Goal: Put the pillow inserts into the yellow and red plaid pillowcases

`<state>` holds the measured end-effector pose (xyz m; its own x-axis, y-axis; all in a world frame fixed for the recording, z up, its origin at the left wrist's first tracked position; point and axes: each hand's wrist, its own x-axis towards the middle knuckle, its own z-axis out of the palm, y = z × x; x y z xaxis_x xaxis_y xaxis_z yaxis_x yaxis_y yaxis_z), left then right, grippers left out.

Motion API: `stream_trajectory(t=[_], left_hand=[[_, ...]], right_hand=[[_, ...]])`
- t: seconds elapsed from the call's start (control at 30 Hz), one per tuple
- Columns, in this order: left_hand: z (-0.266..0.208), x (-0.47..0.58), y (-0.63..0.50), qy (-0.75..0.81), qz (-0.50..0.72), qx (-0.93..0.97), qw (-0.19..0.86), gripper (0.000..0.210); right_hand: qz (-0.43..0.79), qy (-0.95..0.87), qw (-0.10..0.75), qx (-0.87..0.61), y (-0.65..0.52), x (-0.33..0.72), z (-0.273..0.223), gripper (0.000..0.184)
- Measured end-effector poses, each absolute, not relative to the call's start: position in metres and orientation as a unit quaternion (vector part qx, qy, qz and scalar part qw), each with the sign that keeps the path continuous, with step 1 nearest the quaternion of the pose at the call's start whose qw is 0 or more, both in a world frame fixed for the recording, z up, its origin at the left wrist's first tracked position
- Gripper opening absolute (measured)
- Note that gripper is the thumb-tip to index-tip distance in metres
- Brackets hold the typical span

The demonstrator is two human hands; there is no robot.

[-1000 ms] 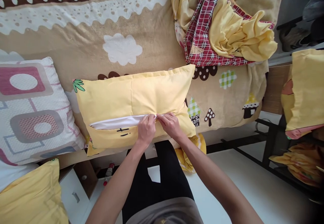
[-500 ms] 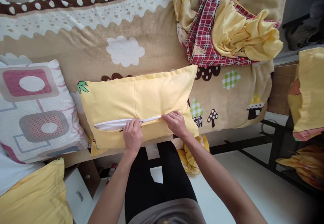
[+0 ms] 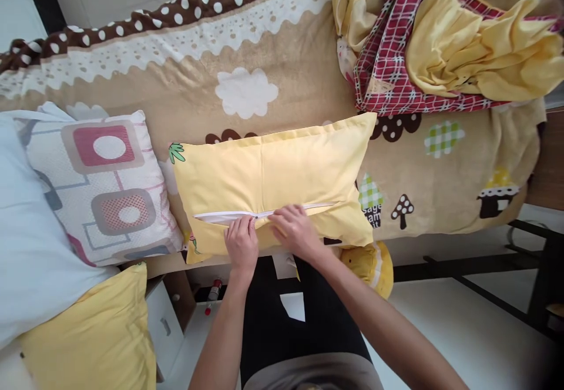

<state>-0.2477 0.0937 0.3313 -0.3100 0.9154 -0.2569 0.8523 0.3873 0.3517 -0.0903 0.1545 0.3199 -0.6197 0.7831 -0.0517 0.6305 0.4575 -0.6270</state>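
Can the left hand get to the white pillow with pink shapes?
Probably yes. The left hand is at the yellow pillow, and the white patterned pillow lies beyond that pillow's left end. Nothing tall seems to block the way, though the arm might need to stretch.

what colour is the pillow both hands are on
The pillow is mostly yellow, with a green leaf print at one corner; head view shows it best.

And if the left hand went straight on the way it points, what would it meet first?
The left hand would likely first meet the white zipper on the yellow pillow; depth is unclear, so they may already touch.
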Motion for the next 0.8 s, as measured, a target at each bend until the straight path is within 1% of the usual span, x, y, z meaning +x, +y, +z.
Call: stream_trajectory(t=[0.07,0.1,0.23,0.33,0.47,0.57,0.67,0.8], left_hand=[[0.33,-0.249,0.094,0.807,0.072,0.546,0.215,0.025],[0.328,-0.25,0.094,0.807,0.067,0.546,0.215,0.025],[0.322,-0.259,0.093,0.809,0.064,0.539,0.224,0.026],[0.319,-0.265,0.092,0.812,0.094,0.515,0.26,0.025],[0.319,-0.266,0.091,0.815,0.126,0.48,0.3,0.021],[0.321,-0.263,0.089,0.825,0.157,0.44,0.318,0.021],[0.323,-0.258,0.087,0.837,0.198,0.397,0.321,0.02],[0.321,-0.253,0.084,0.842,0.216,0.384,0.31,0.023]], right_hand=[[0.318,-0.854,0.1,-0.4,0.142,-0.115,0.318,0.004],[0.315,-0.858,0.093,-0.395,0.137,-0.124,0.314,0.006],[0.305,-0.879,0.101,-0.353,0.122,-0.127,0.294,0.021],[0.303,-0.881,0.093,-0.353,0.12,-0.112,0.287,0.028],[0.322,-0.846,0.105,-0.41,0.125,-0.105,0.292,0.024],[0.285,-0.841,0.078,-0.453,0.131,-0.114,0.295,0.029],[0.269,-0.869,0.055,-0.412,0.135,-0.126,0.292,0.03],[0.267,-0.891,0.066,-0.361,0.139,-0.131,0.285,0.029]])
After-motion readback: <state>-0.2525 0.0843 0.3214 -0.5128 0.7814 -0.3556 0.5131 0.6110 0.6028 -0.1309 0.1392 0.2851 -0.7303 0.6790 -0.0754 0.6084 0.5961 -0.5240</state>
